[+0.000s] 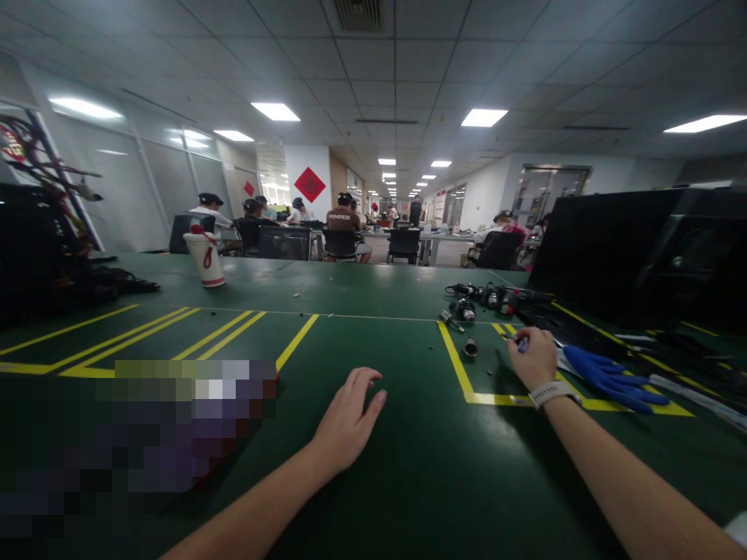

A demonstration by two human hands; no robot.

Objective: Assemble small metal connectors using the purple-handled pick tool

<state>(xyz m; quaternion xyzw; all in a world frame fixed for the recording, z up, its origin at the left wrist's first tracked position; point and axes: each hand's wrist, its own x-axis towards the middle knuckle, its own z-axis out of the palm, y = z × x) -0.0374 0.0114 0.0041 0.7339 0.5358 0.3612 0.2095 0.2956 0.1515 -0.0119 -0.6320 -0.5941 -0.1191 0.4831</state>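
My left hand (348, 420) hovers over or rests on the middle of the green table, fingers loosely extended and thumb apart, with nothing in it. Inside a yellow-taped rectangle at the right, my right hand (535, 362) is closed around a small tool with a purple handle (524, 344) and a thin dark tip pointing left; its exact kind is unclear. A blue glove (607, 377) lies just right of that hand. To its left stands a small metal cup-shaped part (470, 347). Behind are a small metal-ended fitting (450, 320) and several dark cylindrical parts with cables (493, 297).
A blurred-out, pixelated object (198, 428) lies at the left front. Farther back stands a paper cup (205, 260) with a red string. Black equipment (630, 249) borders the right, cables (125, 281) the left. People sit beyond the table (373, 292).
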